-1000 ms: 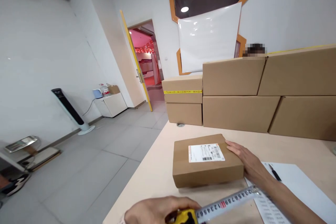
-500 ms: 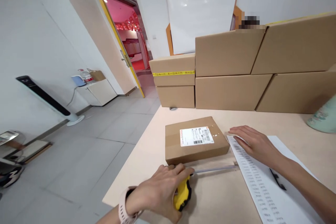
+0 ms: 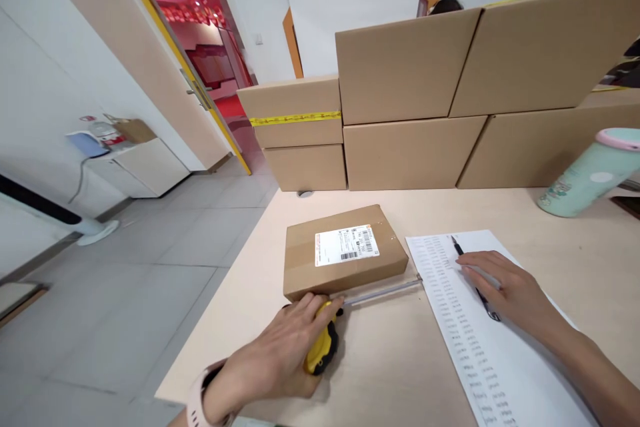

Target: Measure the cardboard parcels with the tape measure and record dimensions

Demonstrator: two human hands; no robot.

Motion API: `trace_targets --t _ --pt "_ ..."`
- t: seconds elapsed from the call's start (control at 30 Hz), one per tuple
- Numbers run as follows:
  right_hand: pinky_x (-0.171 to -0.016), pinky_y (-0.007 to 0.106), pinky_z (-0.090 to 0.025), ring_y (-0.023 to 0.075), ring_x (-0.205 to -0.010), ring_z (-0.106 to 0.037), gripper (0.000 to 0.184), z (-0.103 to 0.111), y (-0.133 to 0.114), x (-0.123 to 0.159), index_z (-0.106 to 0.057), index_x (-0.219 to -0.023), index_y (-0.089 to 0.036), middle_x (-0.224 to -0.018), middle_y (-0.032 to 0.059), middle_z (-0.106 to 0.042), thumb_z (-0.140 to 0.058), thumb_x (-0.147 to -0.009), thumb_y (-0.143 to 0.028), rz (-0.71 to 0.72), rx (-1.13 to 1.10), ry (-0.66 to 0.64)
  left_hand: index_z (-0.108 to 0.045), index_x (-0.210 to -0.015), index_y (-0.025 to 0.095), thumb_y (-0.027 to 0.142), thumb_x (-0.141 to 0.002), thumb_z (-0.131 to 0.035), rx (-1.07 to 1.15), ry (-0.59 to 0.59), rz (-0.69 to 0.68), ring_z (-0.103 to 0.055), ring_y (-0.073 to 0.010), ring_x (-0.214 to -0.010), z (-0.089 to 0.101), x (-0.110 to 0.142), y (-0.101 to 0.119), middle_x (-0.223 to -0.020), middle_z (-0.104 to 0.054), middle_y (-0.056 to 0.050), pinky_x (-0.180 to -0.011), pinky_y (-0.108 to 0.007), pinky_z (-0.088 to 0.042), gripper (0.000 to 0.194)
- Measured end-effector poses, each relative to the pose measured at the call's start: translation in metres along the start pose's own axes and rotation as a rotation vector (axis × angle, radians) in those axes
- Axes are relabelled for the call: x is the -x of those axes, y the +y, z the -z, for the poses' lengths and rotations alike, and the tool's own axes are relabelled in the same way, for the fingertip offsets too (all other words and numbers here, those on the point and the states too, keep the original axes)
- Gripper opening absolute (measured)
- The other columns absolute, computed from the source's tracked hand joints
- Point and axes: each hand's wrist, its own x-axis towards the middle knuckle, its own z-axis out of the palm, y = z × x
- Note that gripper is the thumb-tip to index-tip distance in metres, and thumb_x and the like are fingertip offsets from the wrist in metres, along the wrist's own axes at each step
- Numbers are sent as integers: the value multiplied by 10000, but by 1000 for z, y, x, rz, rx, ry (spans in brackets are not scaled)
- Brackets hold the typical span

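My left hand (image 3: pixel 280 353) is closed round a yellow tape measure (image 3: pixel 321 348) at the near edge of the table (image 3: pixel 400 360). Its metal blade (image 3: pixel 383 291) runs rightward along the front side of a small cardboard parcel (image 3: pixel 300 260) with a white shipping label (image 3: pixel 346 245). My right hand (image 3: pixel 510 290) lies on a printed sheet (image 3: pixel 465 340), fingers lightly curled over a black pen (image 3: pixel 475 280) resting there. The hand touches the pen; it is unclear whether it grips it.
Stacked large cardboard boxes (image 3: pixel 410 107) form a wall across the back of the table, one with yellow tape (image 3: pixel 295 119). A mint-green bottle (image 3: pixel 590 177) lies tilted at the right. An open door (image 3: pixel 165 60) and a white cabinet (image 3: pixel 145 163) stand left, over grey floor.
My right hand left the parcel's side and moved right onto the sheet by the pen. The left hand brought the tape measure down against the parcel's front edge. The view tilted down.
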Motion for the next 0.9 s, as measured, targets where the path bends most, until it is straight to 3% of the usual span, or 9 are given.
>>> trace_targets --t 0.1,0.2,0.3,0.4,0.5,0.6,0.7,0.8,0.9 --pt "-602 362 -485 262 -841 -655 289 4 6 -4 -615 -888 -292 -934 47 -710 -429 -892 -513 -201 94 28 -155 -1512 294 175 -618 -631 31 65 -43 -284 -444 -1325 -13 3 -1 -1493 -325 -147 -1021 -611 -295 1020" --pt "-481 316 -403 219 -570 -612 345 5 9 -7 -527 -791 -260 -689 30 -668 -497 -821 -603 -352 163 -53 -179 -1510 272 232 -666 -713 114 183 -272 -154 -520 -1375 -41 -13 19 -1567 -198 -156 -1062 -710 -111 1000" --pt "-476 296 -366 197 -501 -570 263 1 4 -9 -481 -803 -267 -559 -29 -592 -499 -824 -528 -315 121 -157 -215 -1504 193 194 -913 -445 173 155 -457 -239 -453 -1387 -71 -48 71 -1511 -310 -208 -1070 -683 -173 634" --pt "-525 312 -397 194 -514 -572 111 1 -3 -11 -524 -855 -267 -524 -50 -563 -462 -835 -358 -266 0 -208 -334 -1427 -24 248 -886 -500 121 113 -610 -306 -486 -1344 -85 -87 130 -1412 -396 -330 -1050 -654 -265 628" --pt "-602 340 -482 200 -593 -638 198 11 -5 -12 -613 -933 -240 -612 -16 -663 -479 -840 -353 -366 -302 -144 -383 -1349 -128 107 -889 -359 -63 229 -562 -315 -415 -1366 -82 -116 165 -1366 -440 -357 -1078 -562 -292 517" --pt "-766 383 -543 248 -895 -697 307 28 0 -12 -660 -1038 -218 -906 63 -755 -544 -843 -425 -436 -675 48 -454 -1282 -147 62 -874 -331 -351 361 -512 -404 -387 -1316 -76 -132 173 -1285 -526 -342 -1085 -526 -296 475" --pt "-818 411 -542 271 -998 -672 371 42 6 -11 -648 -1092 -225 -1011 83 -744 -669 -781 -427 -429 -753 229 -544 -1213 -104 153 -886 -409 -560 464 -452 -532 -370 -1189 -82 -143 167 -1177 -614 -284 -1063 -495 -331 438" --pt "-701 327 -533 210 -797 -674 374 45 9 -13 -643 -975 -236 -831 35 -737 -791 -673 -400 -448 -635 374 -517 -1263 -71 365 -911 -439 -591 519 -399 -503 -378 -1226 -95 -151 159 -1252 -586 -261 -1084 -490 -301 566" --pt "-499 250 -426 118 -503 -506 306 39 7 -21 -571 -701 -237 -528 -43 -562 -750 -707 -484 -492 -545 500 -482 -1303 -64 535 -885 -440 -567 503 -372 -440 -408 -1284 -103 -155 154 -1316 -536 -282 -1113 -512 -241 732"
